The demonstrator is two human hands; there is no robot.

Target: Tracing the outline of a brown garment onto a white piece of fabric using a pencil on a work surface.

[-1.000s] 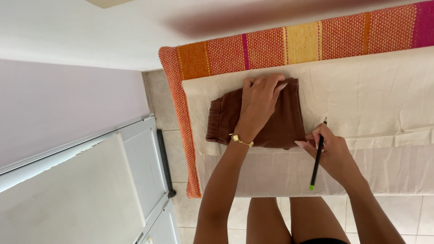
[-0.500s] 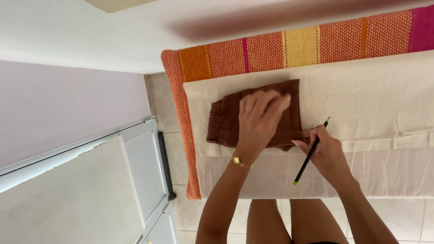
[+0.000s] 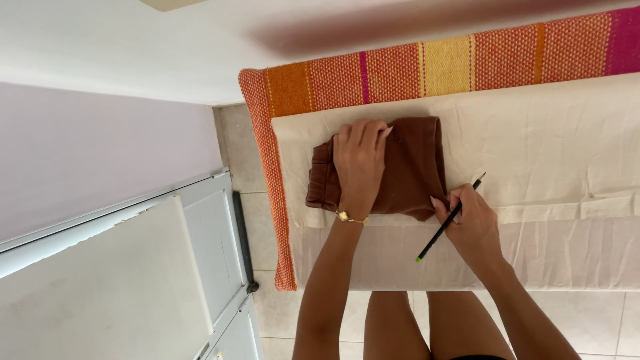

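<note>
Flat: left hand (image 3: 360,167) on brown garment (image 3: 407,170); right hand (image 3: 470,223) gripping pencil (image 3: 450,219).

Folded brown garment (image 3: 407,167), slanted black pencil (image 3: 448,220)

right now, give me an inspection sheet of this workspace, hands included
surface: cream cloth spread over a striped woven rug
job's things: folded brown garment on the cloth; black pencil
clutter: nothing seen
hands: left hand flat on the garment; right hand, fingers gripping the pencil at the garment's near edge
cables: nothing seen
surroundings: tiled floor, white door, pale wall
</note>
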